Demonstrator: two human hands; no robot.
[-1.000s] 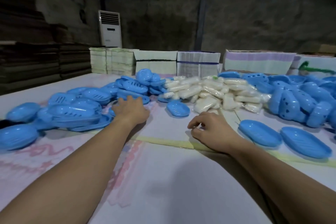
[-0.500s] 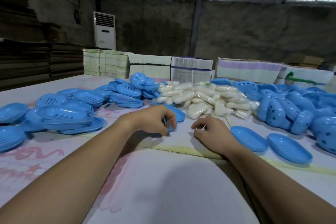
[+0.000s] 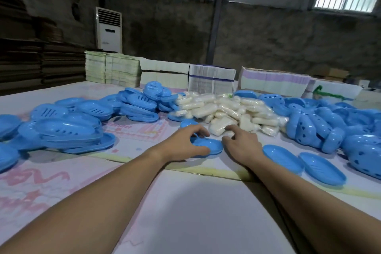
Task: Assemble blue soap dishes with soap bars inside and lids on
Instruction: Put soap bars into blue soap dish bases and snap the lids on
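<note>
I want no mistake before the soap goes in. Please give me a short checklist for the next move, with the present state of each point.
1. Left hand holds the blue dish: ok.
2. Dish lies open side up on the table: ok.
3. Dish is empty: cannot tell, the hand hides part.
4. Right hand is free: ok, fingers over the soap bar, no grip yet.
5. Soap pile is near: ok.
6. Two loose dish parts lie near the right forearm: ok.

Two bare forearms, no sleeves in view, left hand (image 3: pixel 184 141) and right hand (image 3: pixel 240 144) ungloved, no rings
</note>
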